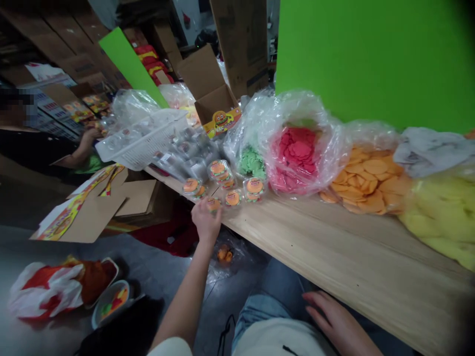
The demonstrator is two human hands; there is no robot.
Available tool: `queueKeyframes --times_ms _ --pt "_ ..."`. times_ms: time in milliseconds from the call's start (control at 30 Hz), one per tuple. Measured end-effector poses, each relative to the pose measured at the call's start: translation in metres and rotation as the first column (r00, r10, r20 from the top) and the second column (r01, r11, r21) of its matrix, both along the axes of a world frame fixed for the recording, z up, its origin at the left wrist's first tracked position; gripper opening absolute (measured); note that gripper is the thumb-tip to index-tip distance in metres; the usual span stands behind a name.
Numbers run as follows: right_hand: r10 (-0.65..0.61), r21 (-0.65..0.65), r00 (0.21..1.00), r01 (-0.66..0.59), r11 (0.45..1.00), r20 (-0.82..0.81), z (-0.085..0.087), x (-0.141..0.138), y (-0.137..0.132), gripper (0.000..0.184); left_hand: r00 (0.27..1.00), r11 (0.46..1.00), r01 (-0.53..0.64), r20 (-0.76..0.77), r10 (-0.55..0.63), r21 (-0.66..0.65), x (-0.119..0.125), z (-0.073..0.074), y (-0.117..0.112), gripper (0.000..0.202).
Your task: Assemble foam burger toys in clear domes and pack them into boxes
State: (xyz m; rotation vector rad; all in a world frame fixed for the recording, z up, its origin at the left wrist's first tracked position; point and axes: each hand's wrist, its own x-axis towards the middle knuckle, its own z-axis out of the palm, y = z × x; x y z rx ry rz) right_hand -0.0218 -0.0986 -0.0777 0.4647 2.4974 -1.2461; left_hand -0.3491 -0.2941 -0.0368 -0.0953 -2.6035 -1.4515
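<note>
My left hand (206, 221) reaches up to the table's near edge, its fingers curled over a small round clear tub (213, 203) of burger-shaped sweets. Several similar tubs (233, 198) stand just beyond it on the light wooden table (319, 247). Plastic bags of pink (297, 158), green (252, 163), orange (365, 180) and yellow (441, 217) soft discs line the table's far side. My right hand (336, 316) lies below the table on my jeans, fingers apart, holding nothing.
A co-worker's hand (87, 141) is at the far left, beyond stacked clear trays (143, 141) and a printed burger carton (220, 121). Flattened cardboard (92, 217), a white plastic bag (44, 291), a bowl (110, 304) and a small bag (224, 254) lie below. A green panel (371, 54) rises behind.
</note>
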Motion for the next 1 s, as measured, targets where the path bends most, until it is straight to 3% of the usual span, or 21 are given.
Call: queueKeyframes --times_ms 67,133,233,333,367,433,467,500,567,600,667,700,733,767,867,1000 --pt "0.006 -0.011 1.0 -0.006 1.0 -0.003 -0.002 0.003 0.002 0.035 0.954 0.946 0.263 -0.096 -0.285 -0.192 0.005 0.005 0.016 0.054" --pt "0.021 -0.007 1.0 -0.021 1.0 -0.01 -0.002 0.004 0.001 0.034 0.903 0.88 0.37 -0.11 -0.416 -0.298 0.003 0.005 0.036 0.048" --pt "-0.025 0.011 1.0 0.025 1.0 -0.017 0.005 0.008 -0.001 0.033 0.885 0.842 0.357 -0.141 -0.443 -0.406 -0.002 0.003 0.059 0.041" --pt "-0.102 -0.03 0.994 0.101 0.994 -0.04 0.022 0.026 0.009 0.031 0.852 0.799 0.332 -0.205 -0.482 -0.502 0.007 0.004 0.065 0.043" --pt "-0.128 -0.065 0.991 0.125 0.99 -0.047 0.029 0.037 0.02 0.03 0.839 0.796 0.321 -0.236 -0.491 -0.513 0.014 0.004 0.064 0.046" --pt "-0.249 -0.084 0.967 0.243 0.966 -0.062 0.047 0.062 0.054 0.03 0.836 0.843 0.291 -0.307 -0.454 -0.452 0.03 0.003 0.064 0.05" --pt "-0.35 -0.032 0.934 0.349 0.937 -0.069 0.057 0.076 0.078 0.031 0.844 0.867 0.294 -0.317 -0.432 -0.402 0.039 0.001 0.067 0.049" --pt "-0.472 0.096 0.876 0.48 0.872 -0.094 0.067 0.09 0.104 0.031 0.863 0.879 0.308 -0.282 -0.419 -0.364 0.051 -0.002 0.072 0.046" --pt "-0.607 0.454 0.778 0.606 0.654 -0.164 0.085 0.115 0.163 0.031 0.855 0.841 0.49 -0.064 -0.515 -0.228 0.087 -0.007 0.094 0.035" --pt "-0.575 0.566 0.802 0.553 0.612 -0.162 0.092 0.123 0.191 0.032 0.787 0.779 0.616 0.073 -0.612 -0.116 0.112 -0.008 0.11 0.03" --pt "-0.485 0.734 0.871 0.381 0.562 -0.08 0.099 0.129 0.243 0.032 0.491 0.559 0.809 0.313 -0.813 0.181 0.169 -0.01 0.151 0.02" --pt "-0.478 0.75 0.877 0.354 0.558 -0.058 0.099 0.128 0.263 0.03 0.324 0.47 0.825 0.419 -0.848 0.314 0.198 -0.011 0.174 0.017" --pt "-0.473 0.76 0.881 0.328 0.561 -0.031 0.097 0.125 0.28 0.029 0.151 0.43 0.778 0.527 -0.836 0.458 0.227 -0.012 0.199 0.014" --pt "-0.471 0.759 0.882 0.311 0.571 -0.008 0.093 0.121 0.293 0.028 -0.026 0.434 0.691 0.621 -0.784 0.578 0.252 -0.014 0.224 0.012" --pt "-0.441 0.74 0.896 0.265 0.619 0.049 0.077 0.113 0.314 0.028 -0.17 0.453 0.615 0.669 -0.724 0.646 0.309 -0.023 0.287 0.013" --pt "-0.389 0.714 0.918 0.222 0.664 0.076 0.063 0.111 0.32 0.027 -0.213 0.472 0.573 0.678 -0.703 0.67 0.338 -0.037 0.327 0.009"
